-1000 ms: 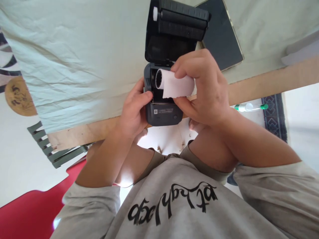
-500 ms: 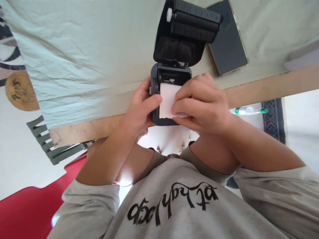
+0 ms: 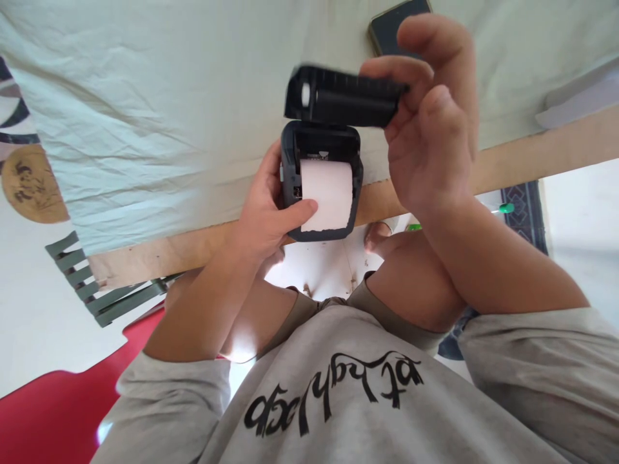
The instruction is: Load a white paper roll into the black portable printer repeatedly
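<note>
Where the grey sweatshirt fills the lower part of the view, both bare forearms rise from it toward the table edge. Left hand wraps the side of a small dark printer, its thumb pressing the loose end of the white paper roll that sits in the open compartment. Right hand is higher and apart from the left, fingers pinched on the end of the printer's raised lid, which partly hides the back of the compartment. Beyond, a pale cloth covers the table, and a dark phone lies behind the right hand, half hidden by its fingers. Left of the table stands a slatted chair.
</note>
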The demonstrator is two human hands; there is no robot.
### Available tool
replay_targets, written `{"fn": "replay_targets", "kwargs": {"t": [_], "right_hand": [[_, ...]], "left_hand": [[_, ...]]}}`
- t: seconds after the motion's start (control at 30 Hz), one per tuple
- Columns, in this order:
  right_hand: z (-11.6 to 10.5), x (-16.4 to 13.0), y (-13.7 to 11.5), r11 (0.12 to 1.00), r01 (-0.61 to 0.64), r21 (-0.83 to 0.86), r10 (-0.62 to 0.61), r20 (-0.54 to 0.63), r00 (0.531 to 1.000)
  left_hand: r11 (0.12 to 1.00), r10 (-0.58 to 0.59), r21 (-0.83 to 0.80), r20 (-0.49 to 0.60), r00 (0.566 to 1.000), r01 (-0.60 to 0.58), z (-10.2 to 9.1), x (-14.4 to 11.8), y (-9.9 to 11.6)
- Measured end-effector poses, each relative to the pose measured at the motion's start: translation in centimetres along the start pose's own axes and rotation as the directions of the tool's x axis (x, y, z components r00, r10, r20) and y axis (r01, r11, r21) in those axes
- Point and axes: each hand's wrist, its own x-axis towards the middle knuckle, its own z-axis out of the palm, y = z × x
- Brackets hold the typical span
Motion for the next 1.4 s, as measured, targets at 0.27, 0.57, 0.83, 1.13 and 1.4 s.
{"fn": "replay_targets", "kwargs": {"t": [0.27,0.57,0.83,1.13,1.4], "right_hand": [[-0.2,0.1,1.7,0.987,0.119,0.105,-0.139,0.211,0.968],[-0.2,0.1,2.3,0.973,0.178,-0.144,-0.114,0.37,0.922],[-0.3,-0.2,2.6,0.932,0.223,-0.286,-0.12,0.336,0.934],[-0.1,-0.2,2.0,0.933,0.184,-0.308,-0.074,0.338,0.938],[-0.3,-0.5,1.2,0.968,0.126,-0.216,-0.039,0.364,0.931]], "left_hand": [[0.993,0.02,0.115,0.07,0.997,-0.028,-0.5,0.4,0.1],[0.997,-0.032,-0.067,0.006,0.999,0.033,1.1,-0.7,1.3],[0.989,-0.092,-0.115,-0.026,0.995,0.088,1.7,-0.5,2.0],[0.983,-0.146,-0.129,-0.136,0.98,0.129,1.9,0.0,1.6],[0.996,-0.078,-0.047,-0.13,0.988,0.072,1.5,0.1,1.2]]}}
